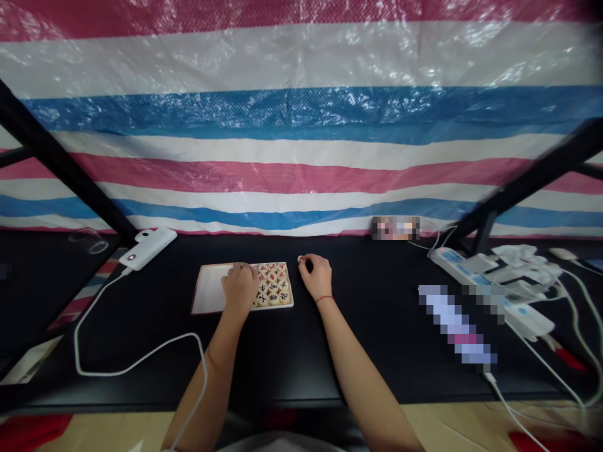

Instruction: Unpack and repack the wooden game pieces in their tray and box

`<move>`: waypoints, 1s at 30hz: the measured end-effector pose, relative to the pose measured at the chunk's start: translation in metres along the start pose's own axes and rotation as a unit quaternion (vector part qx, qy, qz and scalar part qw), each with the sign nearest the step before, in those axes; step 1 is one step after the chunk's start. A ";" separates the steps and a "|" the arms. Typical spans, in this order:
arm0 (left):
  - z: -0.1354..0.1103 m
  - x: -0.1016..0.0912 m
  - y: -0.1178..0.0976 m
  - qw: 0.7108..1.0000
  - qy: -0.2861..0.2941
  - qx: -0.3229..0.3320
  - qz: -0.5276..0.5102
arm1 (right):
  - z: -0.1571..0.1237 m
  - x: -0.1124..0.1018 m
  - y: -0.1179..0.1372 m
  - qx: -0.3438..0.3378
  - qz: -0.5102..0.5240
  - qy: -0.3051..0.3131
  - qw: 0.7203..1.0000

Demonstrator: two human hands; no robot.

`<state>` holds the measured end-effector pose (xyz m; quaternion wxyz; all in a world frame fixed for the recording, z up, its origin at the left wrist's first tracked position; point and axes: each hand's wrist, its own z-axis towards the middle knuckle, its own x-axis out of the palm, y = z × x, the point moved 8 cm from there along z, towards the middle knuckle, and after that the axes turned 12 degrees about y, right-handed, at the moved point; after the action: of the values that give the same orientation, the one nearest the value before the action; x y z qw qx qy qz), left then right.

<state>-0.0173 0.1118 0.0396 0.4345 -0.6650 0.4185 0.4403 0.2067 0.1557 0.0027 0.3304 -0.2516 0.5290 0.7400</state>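
Note:
A shallow box (292, 295) of round Chinese chess pieces lies on the black table in front of me. Rows of pieces (272, 286) with red and black characters fill the part I can see. At the box's left side is a flat white panel (210, 290), perhaps its lid. My left hand (240, 285) is over the left part of the box, fingers curled down; its fingertips and whatever they touch are hidden. Just right of the box, my right hand (316, 273) pinches a single Chinese chess piece (300, 258) between thumb and forefinger, close to the tabletop.
A white power bank (148, 248) with a cable stands at left, the cable looping across my left forearm. To the right lie a blurred-out phone-like object (456, 323), a power strip (455, 263) and tangled cords. A striped plastic sheet (301, 176) hangs behind the table.

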 end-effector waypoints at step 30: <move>0.000 -0.015 0.000 0.977 -0.121 0.107 -0.141 | -0.010 -0.021 0.033 -0.093 0.058 -0.062 0.992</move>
<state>-0.0212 0.1141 0.0539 0.6086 -0.6085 0.3096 0.4043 0.1957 0.1346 0.0354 0.2940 -0.2034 0.4502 0.8183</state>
